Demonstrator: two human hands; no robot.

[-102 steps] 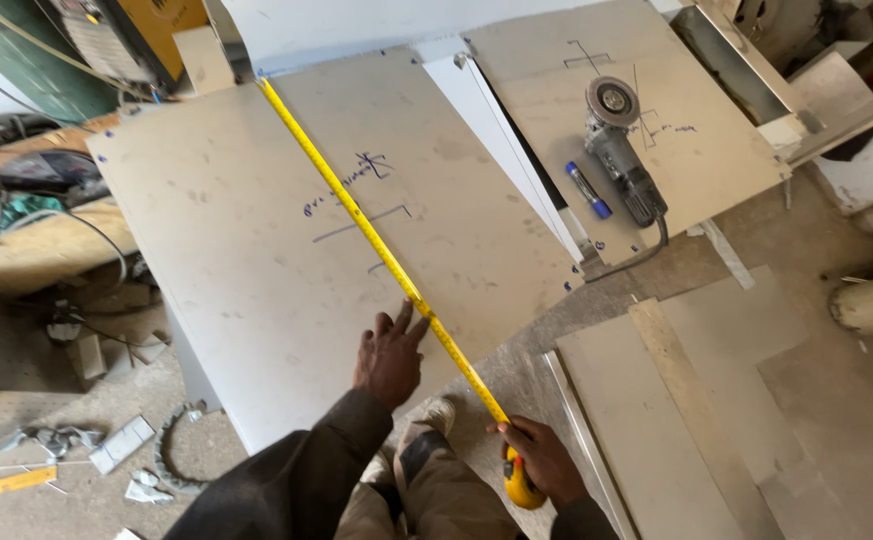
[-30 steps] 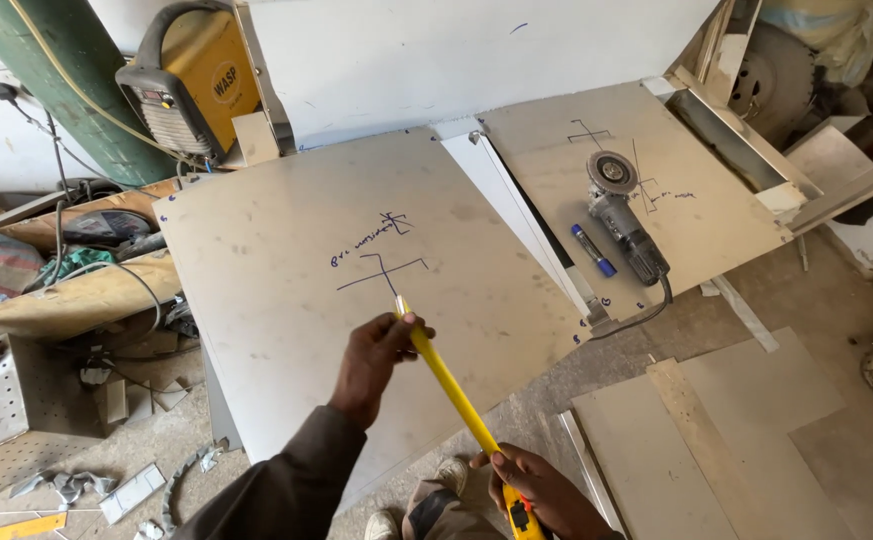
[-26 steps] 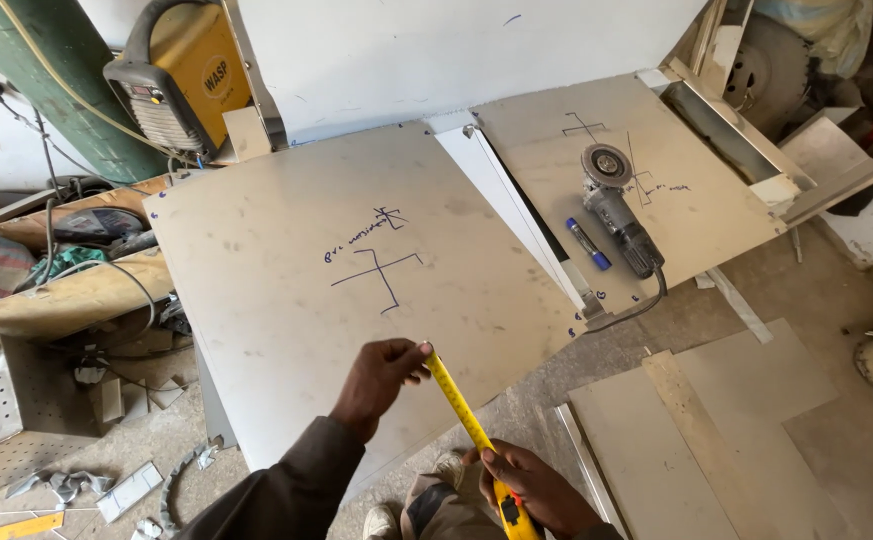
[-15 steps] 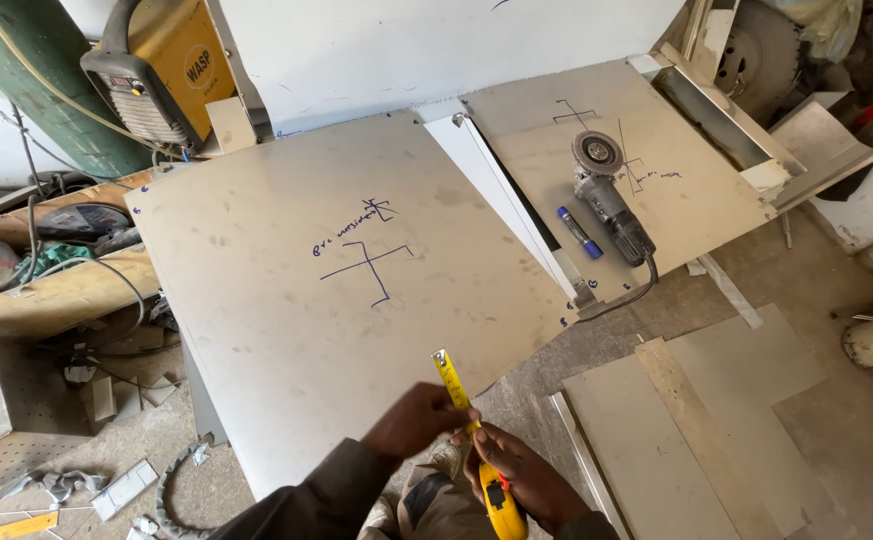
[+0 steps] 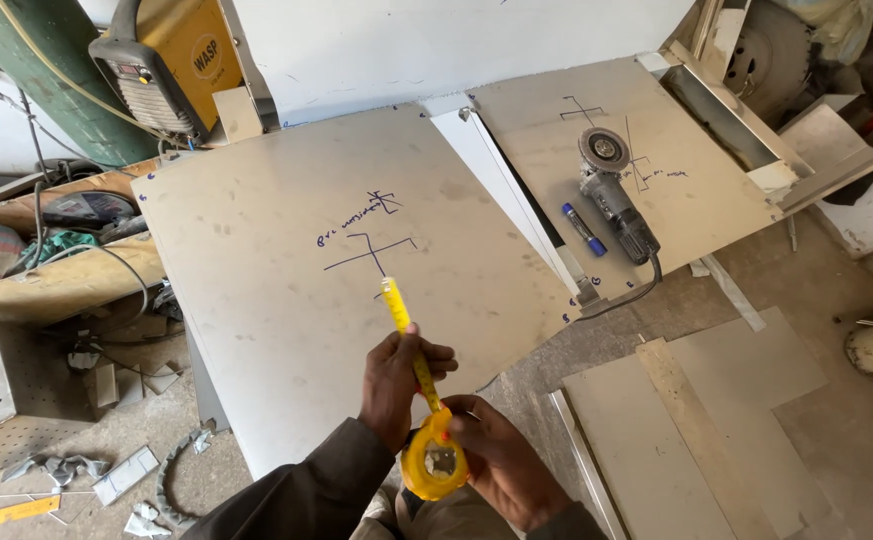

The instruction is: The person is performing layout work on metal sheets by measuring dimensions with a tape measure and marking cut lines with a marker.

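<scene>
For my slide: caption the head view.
Both hands hold a yellow tape measure over a marked grey metal sheet.

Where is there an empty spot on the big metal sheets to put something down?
Most of the left metal sheet is bare: all around the pen markings, up to the tape measure in the left hand and right hand. The right sheet is crowded in the middle by the angle grinder and blue marker; its far corner is bare.

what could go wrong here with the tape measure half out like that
1. The yellow tape measure has its blade sticking out over the grey metal sheet, pinched by the left hand; a fast recoil might nick the fingers.
2. The right hand grips the case near the sheet's bare edge, which may be sharp.
3. The grey angle grinder lies near its panel's edge, its cable hanging off; a snag might drag it.
</scene>
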